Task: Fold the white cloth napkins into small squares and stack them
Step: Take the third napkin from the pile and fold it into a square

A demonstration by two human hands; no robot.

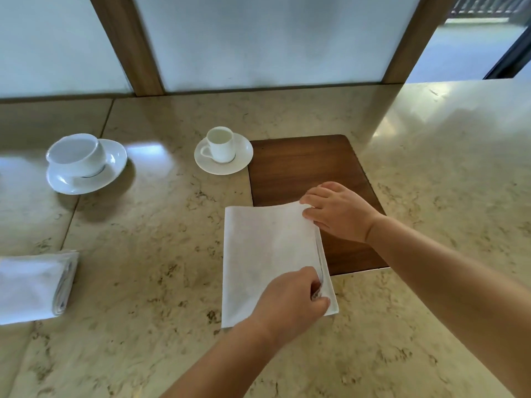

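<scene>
Right at the middle of the beige marble table (143, 268) lies a white cloth napkin folded into a tall rectangle (267, 259), its right edge overlapping the dark brown wooden placemat with rounded corners (301, 165). Along that right edge the folded layers show as thin lines. The left hand (290, 303) sits on the napkin's near right corner, fingers curled and pinching the layered edge there. The right hand (339, 211) is at the far right corner, its fingertips bent over the cloth's edge and gripping it, with the palm resting over the placemat.

At the left edge of the view, well apart from the napkin in hand, a stack of folded white napkins (34, 285) rests on the table, its layered edges facing right.

Farther back, a small white espresso cup (220, 145) stands upright on a round white saucer (244, 156) just beside the placemat's far left corner; the saucer's rim touches or slightly overlaps the mat. To the left of it, a wider white teacup (76, 155) sits tilted on a larger white saucer (115, 162). Behind the table run frosted glass panels (258, 38) framed by brown wooden posts (129, 44).
</scene>
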